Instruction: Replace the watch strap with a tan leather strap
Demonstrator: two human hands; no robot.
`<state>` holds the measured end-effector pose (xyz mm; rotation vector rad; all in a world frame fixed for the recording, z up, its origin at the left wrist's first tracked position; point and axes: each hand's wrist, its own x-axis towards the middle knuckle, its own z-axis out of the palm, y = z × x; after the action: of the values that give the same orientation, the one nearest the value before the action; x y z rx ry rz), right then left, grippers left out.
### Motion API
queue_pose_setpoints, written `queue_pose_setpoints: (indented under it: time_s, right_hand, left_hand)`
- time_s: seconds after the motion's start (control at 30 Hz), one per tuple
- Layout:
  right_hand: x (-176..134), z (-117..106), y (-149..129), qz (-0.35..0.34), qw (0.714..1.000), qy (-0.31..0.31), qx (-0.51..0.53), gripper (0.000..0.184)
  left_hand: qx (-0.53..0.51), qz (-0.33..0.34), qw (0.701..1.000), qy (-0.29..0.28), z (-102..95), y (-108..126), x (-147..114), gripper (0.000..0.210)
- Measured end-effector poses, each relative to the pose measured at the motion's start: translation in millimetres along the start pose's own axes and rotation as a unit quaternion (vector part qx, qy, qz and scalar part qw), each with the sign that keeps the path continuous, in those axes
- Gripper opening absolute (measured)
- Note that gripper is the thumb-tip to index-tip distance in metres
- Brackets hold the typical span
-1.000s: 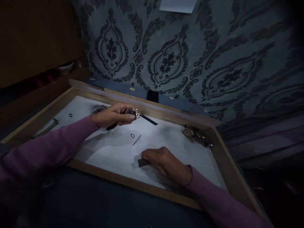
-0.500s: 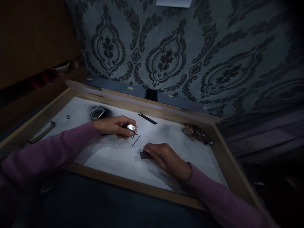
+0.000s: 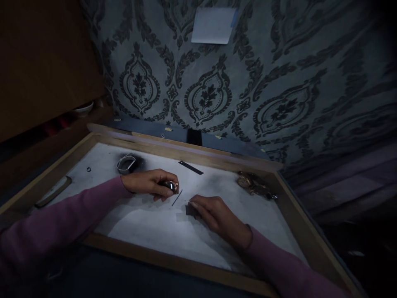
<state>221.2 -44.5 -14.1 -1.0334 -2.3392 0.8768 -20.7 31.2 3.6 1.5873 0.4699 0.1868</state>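
Observation:
My left hand (image 3: 149, 183) is closed around a small watch case (image 3: 170, 186) with a shiny gold-toned edge, its strap lugs facing right. To its right, my right hand (image 3: 214, 213) pinches a thin pale metal piece (image 3: 187, 201), too small to name for sure. A dark flat rectangular piece (image 3: 191, 210), perhaps a strap end, sits under those fingertips and casts a shadow on the white surface; it seems to be held as well. Between the hands lies a thin dark blue stick (image 3: 177, 198).
The wooden-rimmed tray (image 3: 155, 154) also holds a dark strip (image 3: 191, 167), a gold-toned watch (image 3: 246, 181), a round looped band (image 3: 126, 164), a small black ring (image 3: 89, 169) and a curved olive strip (image 3: 56, 192). Behind it rises a patterned wall (image 3: 167, 70).
My left hand has turned the watch case, so a darker face shows instead of the bright silvery side. My right hand has shifted slightly away from me with its pieces. The view has tilted up.

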Motion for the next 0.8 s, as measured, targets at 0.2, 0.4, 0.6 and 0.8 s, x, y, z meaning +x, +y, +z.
queue_pose_setpoints:
  time_s: [0.2,0.4,0.6,0.8]
  right_hand:
    - [1.0,0.5,2.9,0.01,1.0,0.02,0.01,0.036]
    - [0.6,1.3,2.0,0.008,0.999,0.045,0.017,0.037]
    - [-3.3,4.6,3.6,-0.031,0.992,0.092,-0.075,0.027]
    - [-8.3,11.9,8.8,-0.076,0.976,0.125,-0.161,0.022]
  left_hand:
    - [0.005,-0.007,1.0,-0.004,2.9,2.1,0.5,0.019]
    - [0.017,-0.018,1.0,-0.019,8.1,2.6,0.5,0.027]
    - [0.053,-0.035,0.998,-0.018,14.8,2.6,0.5,0.03]
    - [0.056,-0.05,0.997,-0.003,27.9,4.6,6.6,0.023]
